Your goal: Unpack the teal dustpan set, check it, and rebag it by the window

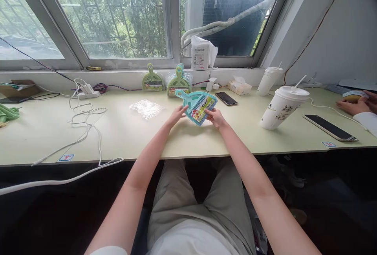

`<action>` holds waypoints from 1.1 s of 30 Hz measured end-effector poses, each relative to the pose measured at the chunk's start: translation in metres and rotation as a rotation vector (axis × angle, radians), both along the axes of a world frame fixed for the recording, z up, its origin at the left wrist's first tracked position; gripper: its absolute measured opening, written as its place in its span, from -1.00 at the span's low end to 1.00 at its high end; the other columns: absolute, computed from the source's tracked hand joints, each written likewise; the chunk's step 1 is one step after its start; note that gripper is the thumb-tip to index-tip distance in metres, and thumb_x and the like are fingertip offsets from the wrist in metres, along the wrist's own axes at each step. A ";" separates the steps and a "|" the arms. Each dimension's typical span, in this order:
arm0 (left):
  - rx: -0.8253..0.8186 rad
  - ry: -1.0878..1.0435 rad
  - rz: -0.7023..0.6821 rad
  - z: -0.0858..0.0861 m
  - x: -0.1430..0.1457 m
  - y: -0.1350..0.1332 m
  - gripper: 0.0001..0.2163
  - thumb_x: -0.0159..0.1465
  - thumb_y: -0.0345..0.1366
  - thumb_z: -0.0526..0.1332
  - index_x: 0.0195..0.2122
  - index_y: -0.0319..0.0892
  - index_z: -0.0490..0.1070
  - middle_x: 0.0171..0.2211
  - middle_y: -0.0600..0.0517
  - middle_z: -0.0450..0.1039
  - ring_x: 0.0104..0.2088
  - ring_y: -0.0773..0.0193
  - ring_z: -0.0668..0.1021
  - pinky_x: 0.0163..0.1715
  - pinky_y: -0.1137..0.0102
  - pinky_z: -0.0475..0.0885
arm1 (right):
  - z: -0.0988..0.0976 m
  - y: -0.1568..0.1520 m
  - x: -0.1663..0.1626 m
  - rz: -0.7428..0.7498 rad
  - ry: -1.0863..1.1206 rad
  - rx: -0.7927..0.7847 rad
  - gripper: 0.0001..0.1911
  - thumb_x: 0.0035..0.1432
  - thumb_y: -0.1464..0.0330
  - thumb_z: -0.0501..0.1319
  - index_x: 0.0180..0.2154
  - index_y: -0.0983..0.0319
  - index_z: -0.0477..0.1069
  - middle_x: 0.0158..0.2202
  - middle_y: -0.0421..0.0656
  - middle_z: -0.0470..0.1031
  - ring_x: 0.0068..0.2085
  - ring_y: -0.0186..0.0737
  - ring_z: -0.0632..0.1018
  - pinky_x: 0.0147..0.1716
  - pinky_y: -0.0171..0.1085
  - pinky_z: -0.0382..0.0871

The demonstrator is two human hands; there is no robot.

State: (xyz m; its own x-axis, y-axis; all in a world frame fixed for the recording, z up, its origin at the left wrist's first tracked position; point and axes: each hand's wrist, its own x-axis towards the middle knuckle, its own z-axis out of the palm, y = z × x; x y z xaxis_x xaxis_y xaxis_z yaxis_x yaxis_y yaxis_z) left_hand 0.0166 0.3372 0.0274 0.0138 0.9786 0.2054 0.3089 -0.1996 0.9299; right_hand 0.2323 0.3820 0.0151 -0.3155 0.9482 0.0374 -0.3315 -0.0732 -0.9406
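Note:
A small teal dustpan set (196, 105) with a colourful paper label is held just above the pale green table (123, 137), handle pointing up and left. My left hand (176, 115) grips its left edge near the handle. My right hand (215, 116) pinches its lower right corner. Both hands are closed on it.
Two more dustpan sets (153, 79) (178, 83) lean on the window ledge. A clear plastic wrapper (146, 108), white cables (85, 119), a phone (226, 98), a tissue pack (239, 86), two lidded cups (282, 108) (268, 80) and a dark tablet (330, 127) lie around. Another person's hands (355, 105) are at far right.

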 end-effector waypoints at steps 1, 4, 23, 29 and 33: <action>0.045 0.154 0.159 0.000 -0.008 0.002 -0.63 0.34 -0.10 0.02 -0.02 -0.24 0.42 0.06 -0.18 0.40 0.15 0.00 0.37 0.16 0.05 0.23 | 0.000 0.000 0.001 -0.010 -0.010 -0.001 -0.89 0.08 0.51 0.28 -0.27 0.32 0.45 -0.25 -0.06 0.60 -0.28 -0.18 0.62 -0.18 -0.12 0.56; 0.092 0.596 0.675 -0.004 -0.037 0.005 -0.61 0.37 -0.22 -0.05 0.09 -0.31 0.36 0.28 -0.29 0.07 0.33 -0.10 0.01 0.24 -0.06 -0.04 | -0.002 0.001 0.001 -0.017 -0.061 -0.010 -0.89 0.09 0.52 0.27 -0.28 0.33 0.45 -0.27 -0.06 0.60 -0.31 -0.19 0.62 -0.20 -0.13 0.57; -0.096 1.050 0.489 -0.013 -0.028 0.001 -0.71 0.29 -0.15 0.11 -0.12 -0.19 0.49 -0.11 -0.16 0.48 -0.06 0.04 0.50 -0.13 0.29 0.39 | -0.002 0.001 0.002 -0.006 -0.122 -0.150 -0.86 0.10 0.53 0.25 -0.23 0.34 0.44 -0.26 -0.02 0.60 -0.30 -0.19 0.63 -0.20 -0.17 0.55; -0.160 1.078 0.633 -0.010 -0.034 0.001 -0.75 0.29 -0.46 0.01 -0.19 -0.27 0.48 -0.21 -0.21 0.49 -0.15 0.06 0.55 -0.20 0.33 0.40 | -0.006 0.006 0.007 0.170 -0.189 -0.193 -0.85 0.09 0.53 0.27 -0.23 0.38 0.45 -0.23 0.04 0.59 -0.29 -0.16 0.63 -0.21 -0.20 0.57; -0.061 1.061 0.653 -0.005 -0.030 -0.003 -0.71 0.31 -0.49 -0.07 -0.12 -0.28 0.42 -0.24 -0.20 0.48 -0.19 0.06 0.55 -0.24 0.30 0.41 | -0.007 0.007 0.005 0.136 -0.161 -0.186 -0.85 0.07 0.55 0.29 -0.25 0.37 0.45 -0.26 0.02 0.59 -0.30 -0.16 0.63 -0.24 -0.19 0.58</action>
